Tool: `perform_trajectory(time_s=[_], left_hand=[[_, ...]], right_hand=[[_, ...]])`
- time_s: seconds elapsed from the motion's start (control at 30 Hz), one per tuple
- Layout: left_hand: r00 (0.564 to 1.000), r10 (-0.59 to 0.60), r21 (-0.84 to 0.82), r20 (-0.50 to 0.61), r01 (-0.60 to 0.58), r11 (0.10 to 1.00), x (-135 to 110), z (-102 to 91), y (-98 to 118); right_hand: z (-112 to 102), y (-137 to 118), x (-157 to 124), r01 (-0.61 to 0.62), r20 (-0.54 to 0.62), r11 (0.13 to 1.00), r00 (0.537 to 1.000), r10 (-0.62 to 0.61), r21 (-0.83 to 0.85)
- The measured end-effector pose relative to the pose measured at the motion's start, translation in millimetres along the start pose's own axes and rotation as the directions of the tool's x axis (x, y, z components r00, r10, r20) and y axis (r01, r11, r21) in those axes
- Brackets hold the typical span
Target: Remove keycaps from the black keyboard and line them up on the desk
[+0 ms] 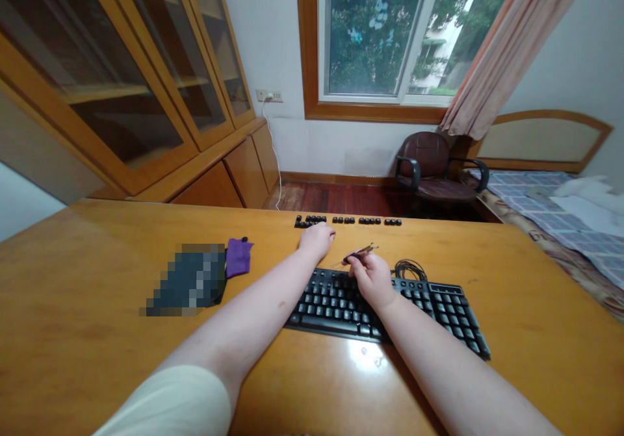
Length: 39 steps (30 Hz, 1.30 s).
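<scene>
We have the black keyboard [336,303] lying flat on the desk [97,358], partly hidden under our forearms. Our right hand [374,279] is above its far edge, near the middle, with thumb and fingers pinching a thin, dark-and-brownish tool [361,253] whose tips point beyond the keyboard; we cannot tell its exact shape. Our left hand [316,240] reaches past the keyboard's far left part to the loose black keycaps [369,221], which stand in groups in a line beyond it; its fingers curl, and we cannot tell whether they pinch one. A coiled cable [410,269] lies just behind the keyboard. Left of the keyboard sit a purple pouch [238,257] and a blurred dark item [190,280].
</scene>
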<state>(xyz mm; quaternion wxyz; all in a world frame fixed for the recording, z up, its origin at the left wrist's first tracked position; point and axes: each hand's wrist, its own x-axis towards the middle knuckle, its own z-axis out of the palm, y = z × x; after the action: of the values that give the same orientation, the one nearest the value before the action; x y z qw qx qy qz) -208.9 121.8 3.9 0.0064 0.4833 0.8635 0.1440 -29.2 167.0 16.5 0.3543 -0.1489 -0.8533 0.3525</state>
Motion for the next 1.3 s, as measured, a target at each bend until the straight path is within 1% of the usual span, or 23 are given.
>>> perform_trajectory(time_s=[0.17,0.43,0.77,0.87,1.07,1.3], left_hand=[[1.0,-0.009,-0.033,-0.004,0.008,0.999,0.3,0.1,-1.5],[0.998,-0.058,-0.103,0.005,0.058,0.993,6.1,2.1,-4.9],[0.995,-0.098,-0.134,-0.009,0.096,0.986,13.3,3.3,-5.8],[0.994,-0.106,-0.139,-0.02,0.103,0.985,12.3,2.4,-6.2],[0.996,-0.082,-0.118,-0.04,0.077,0.99,6.6,1.7,-8.0],[0.996,-0.073,-0.072,-0.053,0.069,0.995,10.5,5.1,-7.0]], right_hand=[[0.1,-0.3,-0.1,0.012,-0.003,1.0,1.0,-0.012,-0.002],[-0.9,-0.9,0.5,0.016,-0.008,1.0,1.0,-0.016,-0.018],[-0.1,-0.7,0.7,0.026,-0.003,0.999,1.0,-0.026,-0.035],[0.2,-0.5,0.7,0.033,-0.013,0.999,0.999,-0.033,-0.034],[-0.2,-1.7,0.5,0.019,-0.016,0.999,1.0,-0.02,-0.029],[-0.7,-2.5,1.1,0.028,-0.013,0.999,1.0,-0.029,-0.039]])
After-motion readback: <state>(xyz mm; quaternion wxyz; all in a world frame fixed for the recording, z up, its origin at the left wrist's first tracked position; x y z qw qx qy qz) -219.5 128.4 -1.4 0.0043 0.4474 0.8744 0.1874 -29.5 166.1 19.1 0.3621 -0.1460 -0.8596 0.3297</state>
